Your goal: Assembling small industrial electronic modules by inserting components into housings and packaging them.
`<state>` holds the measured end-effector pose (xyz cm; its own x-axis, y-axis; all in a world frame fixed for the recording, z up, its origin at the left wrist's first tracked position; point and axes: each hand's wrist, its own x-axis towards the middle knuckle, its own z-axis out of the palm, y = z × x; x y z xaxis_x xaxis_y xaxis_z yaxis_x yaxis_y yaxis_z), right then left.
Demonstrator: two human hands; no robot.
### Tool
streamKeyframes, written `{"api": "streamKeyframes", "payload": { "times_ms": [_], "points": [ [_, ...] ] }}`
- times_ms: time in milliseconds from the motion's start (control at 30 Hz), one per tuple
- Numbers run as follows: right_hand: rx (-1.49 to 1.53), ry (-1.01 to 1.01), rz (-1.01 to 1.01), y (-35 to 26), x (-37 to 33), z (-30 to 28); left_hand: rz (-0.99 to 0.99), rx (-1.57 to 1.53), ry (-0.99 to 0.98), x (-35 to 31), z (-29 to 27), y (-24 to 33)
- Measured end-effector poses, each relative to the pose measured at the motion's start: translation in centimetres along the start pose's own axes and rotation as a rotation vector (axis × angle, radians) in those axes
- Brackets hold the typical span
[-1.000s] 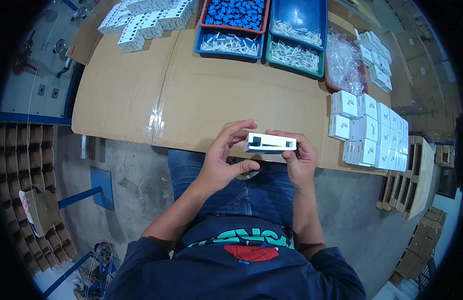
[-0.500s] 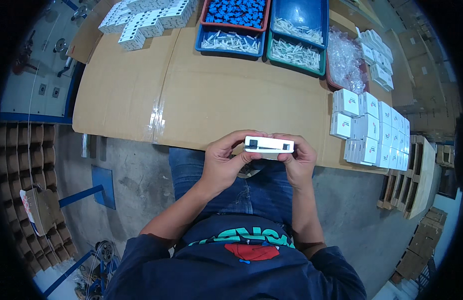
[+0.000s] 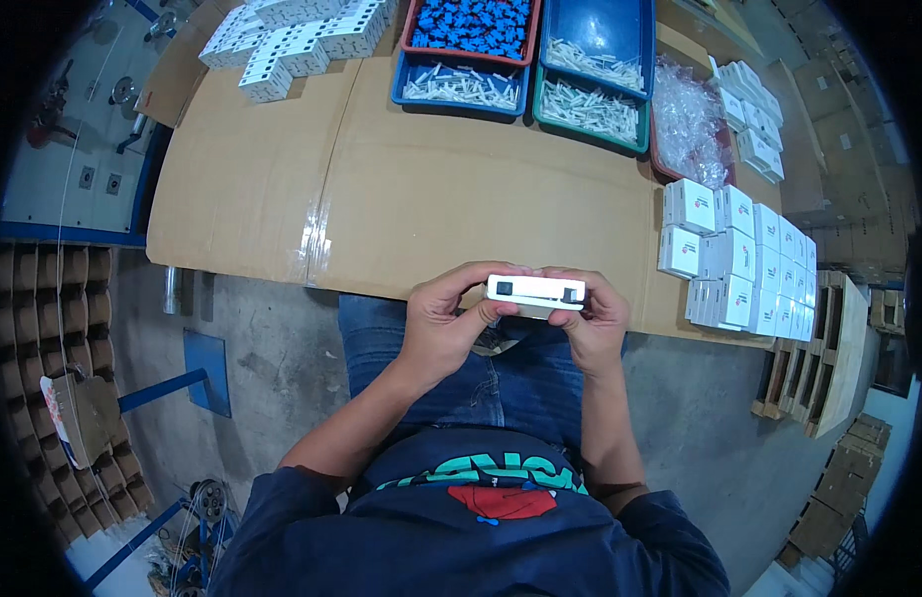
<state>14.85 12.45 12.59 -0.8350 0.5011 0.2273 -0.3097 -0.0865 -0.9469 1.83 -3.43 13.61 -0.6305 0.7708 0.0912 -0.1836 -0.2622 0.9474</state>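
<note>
Seated at the near edge of a cardboard-covered table point(image 3: 381, 189), I hold a small white rectangular box point(image 3: 536, 291) level in front of me, just below the centre of the frame and over my lap. My left hand point(image 3: 443, 323) is curled around the box's left end, thumb lying along its near side and fingers wrapped over the far side. My right hand point(image 3: 592, 323) is closed on the right end in the same way, fingers bent over the top edge. Both hands pinch the box between thumb and fingers; neither is spread. The box hangs clear of the tabletop, just inside the table's near edge.

To the right of centre, stacked white cartons point(image 3: 739, 259) stand in rows on the table. At the upper centre, a blue tray point(image 3: 459, 85) carries pale small parts, beside a red tray point(image 3: 471, 25) of blue parts and a green tray point(image 3: 592, 104) of more pale parts. A heap of clear plastic bags point(image 3: 685, 119) lies at the upper right. More white boxes point(image 3: 292, 35) are piled at the upper left. Brown cardboard dividers point(image 3: 53, 328) line the left edge of the frame.
</note>
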Motion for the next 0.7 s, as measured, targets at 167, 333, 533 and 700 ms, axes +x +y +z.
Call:
{"api": "streamKeyframes", "payload": {
  "times_ms": [167, 333, 533, 700],
  "points": [
    [-0.021, 0.020, -0.009, -0.4, 0.0, 0.5, 0.031, -0.041, 0.030, 0.0, 0.3, -0.2],
    [-0.018, 0.023, -0.052, 0.2, -0.2, 0.2, 0.057, -0.018, 0.016, -0.3, 0.1, -0.8],
    [-0.032, 0.025, -0.054, 0.1, -0.2, 0.5, 0.020, -0.006, 0.021, -0.3, 0.1, -0.6],
    [0.084, 0.082, 0.003, 0.6, -0.4, 0.4, 0.136, 0.106, 0.086, 0.4, 1.2, -0.8]
  ]
}}
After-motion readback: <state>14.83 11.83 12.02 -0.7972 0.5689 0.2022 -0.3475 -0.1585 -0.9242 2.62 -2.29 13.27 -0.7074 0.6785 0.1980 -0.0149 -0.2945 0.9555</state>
